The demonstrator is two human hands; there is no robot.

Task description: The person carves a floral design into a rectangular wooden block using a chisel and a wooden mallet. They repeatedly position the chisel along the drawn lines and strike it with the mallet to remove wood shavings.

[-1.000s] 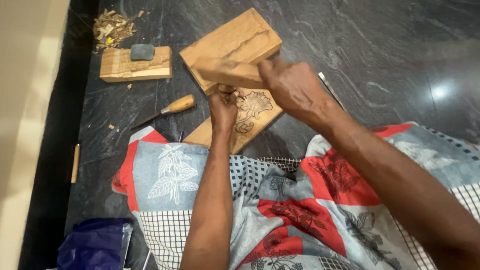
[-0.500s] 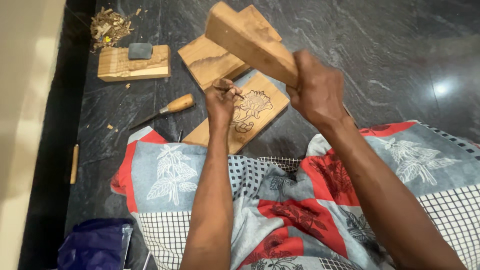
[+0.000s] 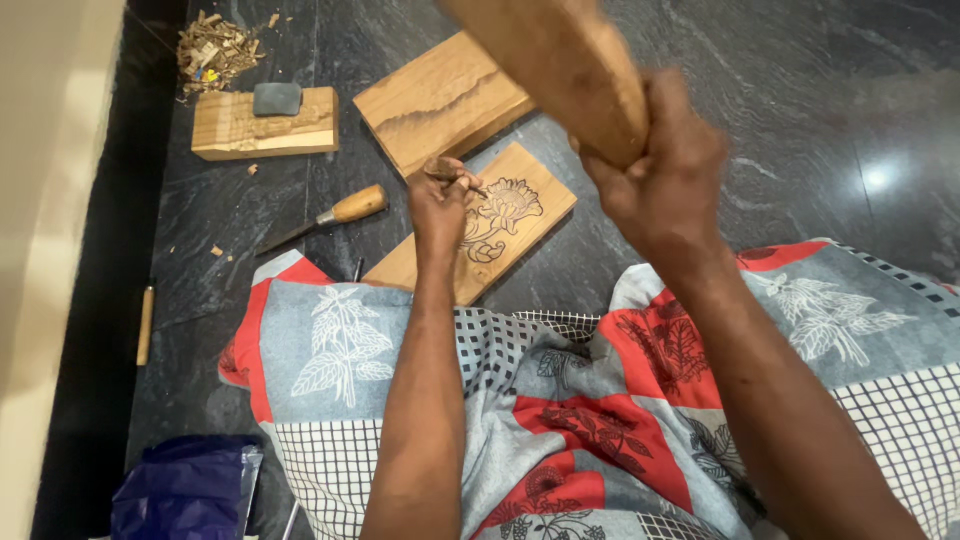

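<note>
Head view, looking down at a seated person at work on a dark veined stone floor (image 3: 760, 110). The right hand (image 3: 655, 170) is raised above the floor, fingers wrapped tight around the lower end of a thick rounded wooden mallet (image 3: 560, 60), whose upper part runs out past the top edge of the picture; the right forearm slants from the lower right corner up to the wrist. The left hand (image 3: 442, 200) is held low, arm extended straight forward from the lap, fingers closed around a small wood-handled chisel (image 3: 447, 170) whose butt end shows above the knuckles and whose tip rests on a flat rectangular pale wood panel carved with a flower and leaf design (image 3: 510, 215). This panel lies on the floor near its middle, just in front of the knees, turned diagonally, and its near corner is covered by a grey, red and white patterned cloth with leaf prints (image 3: 560, 400) spread over the lap. Just beyond it lies a plain brown wooden board (image 3: 435, 100). Left of the panel lies a second chisel with a rounded light wooden handle (image 3: 325, 218). Toward the far left corner sits a small wooden block (image 3: 260, 130) bearing a dark grey stone (image 3: 277, 98), with a heap of wood shavings (image 3: 215, 50) behind it. A blue plastic bag (image 3: 185, 490) lies at the near left edge.
</note>
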